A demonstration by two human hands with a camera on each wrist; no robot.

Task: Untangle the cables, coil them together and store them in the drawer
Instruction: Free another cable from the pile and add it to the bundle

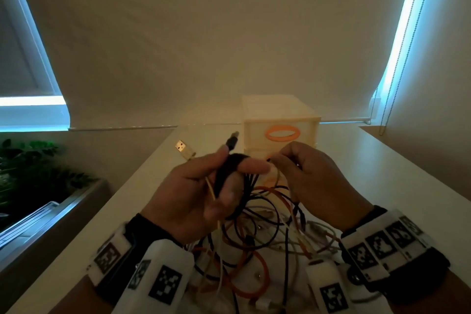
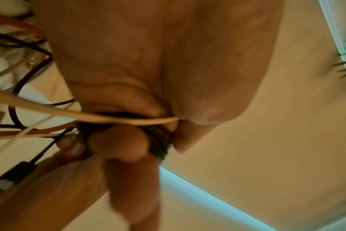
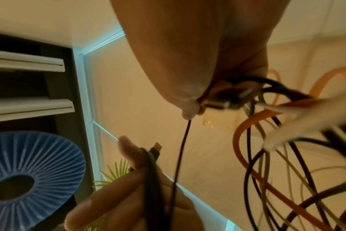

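A tangle of black, orange and white cables [image 1: 254,234] lies on the white table [image 1: 382,173] under both hands. My left hand [image 1: 204,186] grips a bundle of black cable turns [image 2: 158,140] with a black plug [image 1: 230,141] sticking up; a cream cable [image 2: 89,117] with a USB plug [image 1: 184,149] passes through the same hand. My right hand [image 1: 300,173] pinches a thin black cable [image 3: 182,148] close to the left thumb, with other loops and a metal plug [image 3: 223,101] gathered in its fingers. The small cream drawer unit [image 1: 280,122] with orange handles stands just behind.
The table's left edge [image 1: 114,199] drops to a sill with a green plant [image 1: 30,168]. Roller blinds and bright window strips fill the background, and a bead chain [image 1: 392,84] hangs at the right. A blue ribbed disc [image 3: 30,179] shows in the right wrist view.
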